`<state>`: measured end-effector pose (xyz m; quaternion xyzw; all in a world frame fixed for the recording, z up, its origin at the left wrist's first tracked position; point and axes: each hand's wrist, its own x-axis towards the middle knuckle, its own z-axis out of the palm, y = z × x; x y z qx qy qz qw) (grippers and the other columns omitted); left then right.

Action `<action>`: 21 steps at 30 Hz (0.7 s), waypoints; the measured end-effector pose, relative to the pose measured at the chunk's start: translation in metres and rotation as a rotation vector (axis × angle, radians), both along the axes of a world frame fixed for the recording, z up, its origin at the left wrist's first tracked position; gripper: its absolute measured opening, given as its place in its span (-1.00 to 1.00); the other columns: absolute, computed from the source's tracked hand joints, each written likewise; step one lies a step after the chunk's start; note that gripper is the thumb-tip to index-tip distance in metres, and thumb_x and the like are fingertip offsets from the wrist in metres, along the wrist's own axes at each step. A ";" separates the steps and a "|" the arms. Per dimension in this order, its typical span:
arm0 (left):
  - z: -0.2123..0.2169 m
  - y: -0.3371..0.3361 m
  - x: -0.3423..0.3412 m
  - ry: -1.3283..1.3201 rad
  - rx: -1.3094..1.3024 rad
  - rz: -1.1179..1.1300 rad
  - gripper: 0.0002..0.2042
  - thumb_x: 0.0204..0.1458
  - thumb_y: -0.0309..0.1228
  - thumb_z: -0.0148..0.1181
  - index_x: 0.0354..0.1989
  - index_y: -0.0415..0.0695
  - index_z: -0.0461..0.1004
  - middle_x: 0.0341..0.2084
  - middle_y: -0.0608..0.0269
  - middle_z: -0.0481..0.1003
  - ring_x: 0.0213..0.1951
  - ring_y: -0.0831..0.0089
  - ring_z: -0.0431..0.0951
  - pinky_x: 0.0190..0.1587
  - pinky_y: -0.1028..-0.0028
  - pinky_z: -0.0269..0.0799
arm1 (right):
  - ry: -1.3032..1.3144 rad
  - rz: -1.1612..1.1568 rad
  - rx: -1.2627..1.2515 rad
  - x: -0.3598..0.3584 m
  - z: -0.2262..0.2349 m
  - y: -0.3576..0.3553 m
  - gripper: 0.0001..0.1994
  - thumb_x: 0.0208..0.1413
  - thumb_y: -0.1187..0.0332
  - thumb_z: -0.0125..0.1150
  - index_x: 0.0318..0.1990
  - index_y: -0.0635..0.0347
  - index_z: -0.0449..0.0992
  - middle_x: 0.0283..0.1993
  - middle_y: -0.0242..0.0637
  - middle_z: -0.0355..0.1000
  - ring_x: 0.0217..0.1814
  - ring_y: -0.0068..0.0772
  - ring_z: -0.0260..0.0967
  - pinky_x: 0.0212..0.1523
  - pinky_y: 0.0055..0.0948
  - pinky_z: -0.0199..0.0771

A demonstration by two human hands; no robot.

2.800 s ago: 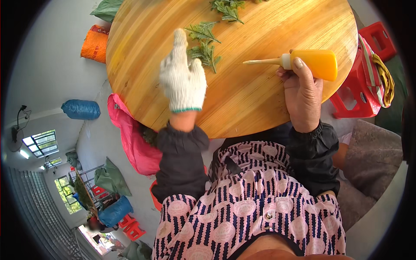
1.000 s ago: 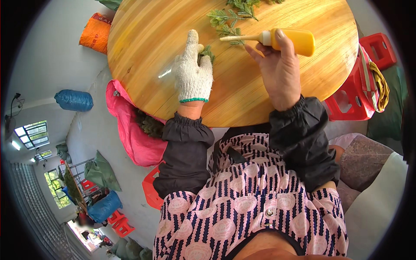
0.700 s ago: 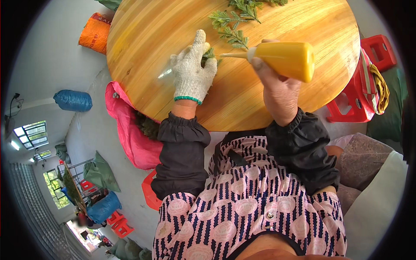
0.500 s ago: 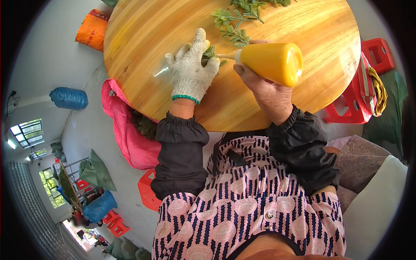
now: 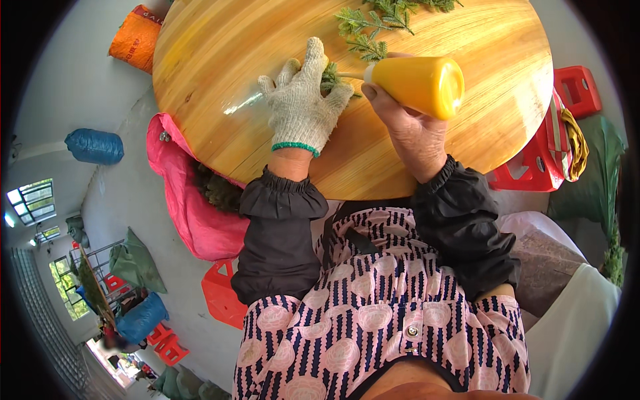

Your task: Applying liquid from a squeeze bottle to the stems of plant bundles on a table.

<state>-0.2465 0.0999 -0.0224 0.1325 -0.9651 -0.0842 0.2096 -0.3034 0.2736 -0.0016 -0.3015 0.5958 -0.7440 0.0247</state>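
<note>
My left hand [image 5: 301,107], in a pale knitted glove with a green cuff edge, lies palm down on the round wooden table [image 5: 220,140] with its fingers spread. A small green conifer sprig [image 5: 330,79] pokes out between its thumb and forefinger; the rest is hidden under the glove. My bare right hand [image 5: 417,137] is wrapped round a yellow squeeze bottle [image 5: 413,83], tipped on its side. The bottle's thin nozzle points left and reaches the sprig; whether anything flows out is too small to tell. More green sprigs [image 5: 380,23] lie at the table's far side.
Beside the table's left edge hangs a pink sack [image 5: 177,213] with dark plant matter at its mouth. An orange sack [image 5: 135,40] stands at the far left. Red plastic stools [image 5: 533,167] are at the right, near a green sack [image 5: 587,157].
The whole view has shifted slightly. Both hands keep nearly the same pose, with the bottle's nozzle still at the sprig beside the gloved thumb.
</note>
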 end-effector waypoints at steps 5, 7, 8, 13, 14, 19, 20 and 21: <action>0.001 -0.001 0.003 0.012 0.042 -0.004 -0.11 -0.05 -0.05 0.43 0.46 -0.08 0.17 -0.11 0.02 0.54 0.04 0.10 0.50 0.26 -0.12 0.08 | -0.158 0.086 -0.085 -0.005 0.001 -0.007 -0.65 0.14 0.58 0.37 0.08 0.32 0.48 -0.09 -0.35 0.56 -0.04 -0.54 0.52 0.02 -0.50 0.55; 0.000 -0.002 0.002 0.009 0.050 -0.012 -0.10 -0.05 -0.05 0.45 0.46 -0.08 0.16 -0.12 0.03 0.54 0.04 0.11 0.50 0.26 -0.11 0.09 | -0.221 0.089 -0.117 -0.006 -0.001 -0.010 -0.65 0.15 0.60 0.34 0.09 0.32 0.47 -0.08 -0.32 0.57 -0.03 -0.52 0.53 0.03 -0.50 0.57; 0.001 -0.003 0.003 0.005 0.047 -0.013 -0.11 -0.05 -0.06 0.45 0.45 -0.08 0.17 -0.12 0.03 0.54 0.03 0.11 0.50 0.26 -0.10 0.09 | -0.221 0.089 -0.117 -0.006 -0.002 -0.011 -0.65 0.15 0.60 0.34 0.09 0.32 0.47 -0.08 -0.32 0.57 -0.03 -0.52 0.53 0.03 -0.50 0.57; 0.001 -0.005 0.004 -0.013 0.013 -0.019 -0.12 -0.05 -0.06 0.45 0.44 -0.10 0.19 -0.15 0.05 0.53 0.01 0.11 0.50 0.25 -0.09 0.09 | -0.166 0.091 -0.100 -0.005 -0.001 -0.013 -0.64 0.16 0.61 0.34 0.10 0.37 0.45 -0.07 -0.30 0.57 -0.02 -0.51 0.54 0.04 -0.48 0.58; 0.000 -0.005 0.003 0.001 0.012 -0.020 -0.13 -0.05 -0.06 0.45 0.44 -0.10 0.20 -0.16 0.06 0.53 0.01 0.11 0.50 0.25 -0.09 0.10 | -0.167 0.090 -0.099 -0.004 0.000 -0.012 -0.64 0.16 0.61 0.34 0.10 0.37 0.45 -0.07 -0.30 0.57 -0.02 -0.51 0.54 0.04 -0.48 0.58; 0.002 -0.005 0.005 -0.017 0.031 -0.026 -0.15 -0.03 -0.06 0.43 0.44 -0.08 0.20 -0.14 0.05 0.54 0.05 0.09 0.49 0.27 -0.15 0.06 | 0.019 0.046 0.027 -0.004 -0.004 -0.005 -0.62 0.14 0.62 0.33 0.12 0.39 0.43 -0.09 -0.28 0.57 -0.02 -0.48 0.55 0.04 -0.46 0.58; 0.002 -0.006 0.005 -0.015 0.007 -0.024 -0.16 -0.01 -0.07 0.42 0.44 -0.07 0.20 -0.13 0.03 0.55 0.08 0.09 0.47 0.29 -0.19 0.03 | 0.018 0.044 0.027 -0.003 -0.004 -0.005 -0.62 0.14 0.62 0.33 0.12 0.39 0.43 -0.09 -0.28 0.57 -0.02 -0.48 0.55 0.04 -0.46 0.58; 0.002 -0.007 0.006 -0.012 -0.018 -0.023 -0.18 0.01 -0.08 0.41 0.44 -0.06 0.20 -0.11 0.02 0.56 0.10 0.08 0.46 0.30 -0.22 0.01 | -0.026 0.046 0.038 -0.001 -0.002 -0.006 -0.62 0.14 0.62 0.32 0.12 0.39 0.43 -0.09 -0.28 0.57 -0.02 -0.47 0.56 0.04 -0.46 0.58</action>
